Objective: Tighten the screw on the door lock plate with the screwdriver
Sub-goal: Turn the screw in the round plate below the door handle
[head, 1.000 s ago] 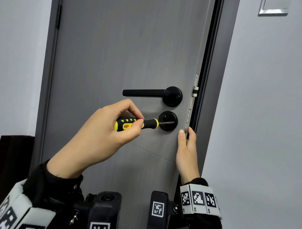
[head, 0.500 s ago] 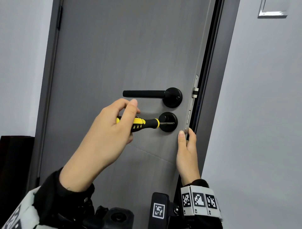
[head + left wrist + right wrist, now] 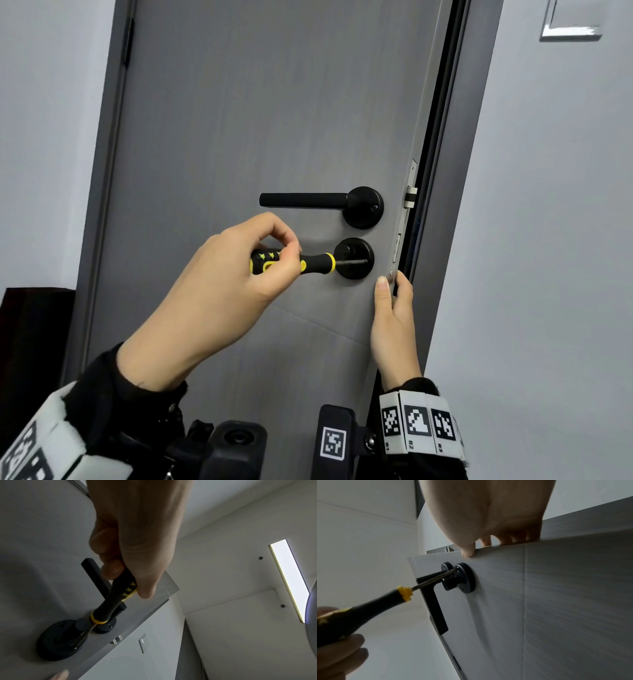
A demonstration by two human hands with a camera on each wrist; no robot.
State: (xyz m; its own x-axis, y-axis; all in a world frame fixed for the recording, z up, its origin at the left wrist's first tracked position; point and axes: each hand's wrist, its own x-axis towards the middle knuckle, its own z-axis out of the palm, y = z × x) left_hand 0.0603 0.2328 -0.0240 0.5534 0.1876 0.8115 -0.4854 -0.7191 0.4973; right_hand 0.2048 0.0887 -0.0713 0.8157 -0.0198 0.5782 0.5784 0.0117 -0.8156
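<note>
A grey door (image 3: 239,120) carries a round black lock plate (image 3: 356,270) just under a black lever handle (image 3: 305,199). My left hand (image 3: 239,274) grips the black-and-yellow screwdriver (image 3: 294,264) by its handle, and the shaft runs right across the plate with its tip at the plate's right rim. In the right wrist view the screwdriver (image 3: 368,608) has its tip set at a screw near the rim of the lock plate (image 3: 467,580). My right hand (image 3: 392,318) holds the door's free edge below the plate, thumb on the face and fingers wrapped behind.
The metal latch strip (image 3: 409,198) runs down the door's edge beside the dark frame (image 3: 445,137). A pale wall with a switch plate (image 3: 570,20) lies to the right. A dark object (image 3: 30,342) stands at the lower left.
My left hand has re-gripped and rolled the screwdriver handle, the fingers lifting over it and closing again. The tip stays at the plate. My right hand has kept its hold on the door edge.
</note>
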